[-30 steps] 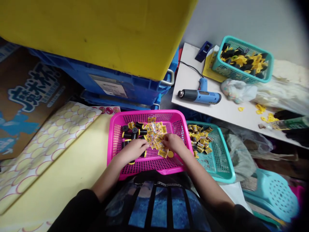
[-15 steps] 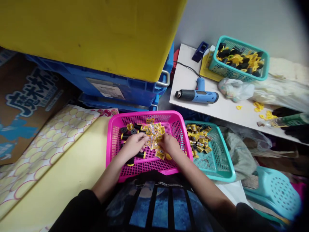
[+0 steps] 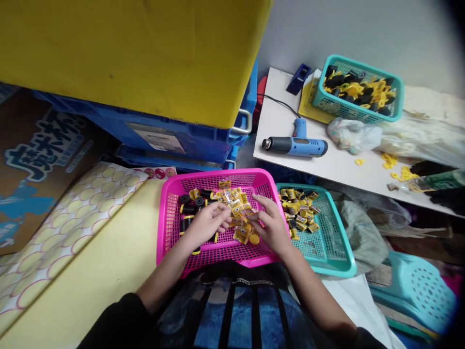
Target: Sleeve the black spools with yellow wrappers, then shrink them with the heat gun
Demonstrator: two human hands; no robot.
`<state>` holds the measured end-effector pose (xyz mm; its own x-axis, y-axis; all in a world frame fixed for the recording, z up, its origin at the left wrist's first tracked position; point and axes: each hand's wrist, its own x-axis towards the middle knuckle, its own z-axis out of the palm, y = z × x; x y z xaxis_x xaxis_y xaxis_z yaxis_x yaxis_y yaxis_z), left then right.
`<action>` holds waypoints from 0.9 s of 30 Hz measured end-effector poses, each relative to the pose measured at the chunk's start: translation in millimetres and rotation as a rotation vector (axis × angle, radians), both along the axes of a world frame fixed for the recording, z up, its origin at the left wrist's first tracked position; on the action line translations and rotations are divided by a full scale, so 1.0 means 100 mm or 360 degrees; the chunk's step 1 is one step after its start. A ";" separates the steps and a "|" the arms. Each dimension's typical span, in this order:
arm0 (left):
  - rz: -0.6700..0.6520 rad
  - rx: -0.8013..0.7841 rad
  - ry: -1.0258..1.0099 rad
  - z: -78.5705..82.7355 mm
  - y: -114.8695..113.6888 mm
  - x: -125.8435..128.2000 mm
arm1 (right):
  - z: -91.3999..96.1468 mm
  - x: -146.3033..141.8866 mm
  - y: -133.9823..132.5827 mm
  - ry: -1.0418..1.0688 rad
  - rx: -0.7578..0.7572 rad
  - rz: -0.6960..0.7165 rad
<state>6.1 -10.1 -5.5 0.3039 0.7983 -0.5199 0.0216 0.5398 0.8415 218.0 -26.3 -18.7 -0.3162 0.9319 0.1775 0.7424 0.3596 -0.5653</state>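
A pink mesh basket (image 3: 267, 180) sits in front of me. Inside it is a pile of small yellow printed film sleeves (image 3: 232, 196), with black cylinders with yellow ends (image 3: 187, 209) on the left. My left hand (image 3: 209, 223) reaches over the cylinders, its fingers pinched together at the pile's left edge; what they hold is hidden. On the pile's right side is my right hand (image 3: 272, 225), fingers apart, its lower fingertips close to the sleeves. A round yellow cap (image 3: 254, 239) lies below those fingertips.
A teal basket (image 3: 339, 228) holding yellow-wrapped pieces (image 3: 300, 208) adjoins on the right. On the white table (image 3: 276, 94) are a blue heat gun (image 3: 300, 145) and another teal basket (image 3: 363, 115) of black and yellow parts. Blue crates (image 3: 203, 140) stand ahead; a teal stool (image 3: 421, 291) is at right.
My right hand has shifted right and slightly down, and its fingers have spread. My left hand has moved a little right and down, still pinched. The camera view has shifted slightly.
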 end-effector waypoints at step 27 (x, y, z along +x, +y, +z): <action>0.0534 0.0224 -0.0394 0.11 -0.09 0.08 | 0.40 -0.32 0.32 0.1348 -0.1347 -0.0042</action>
<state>13.7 -19.2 5.1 0.1175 0.9318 -0.3435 -0.3467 0.3626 0.8651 186.5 5.3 21.0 -0.3739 0.8578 -0.3528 0.0213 -0.3723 -0.9279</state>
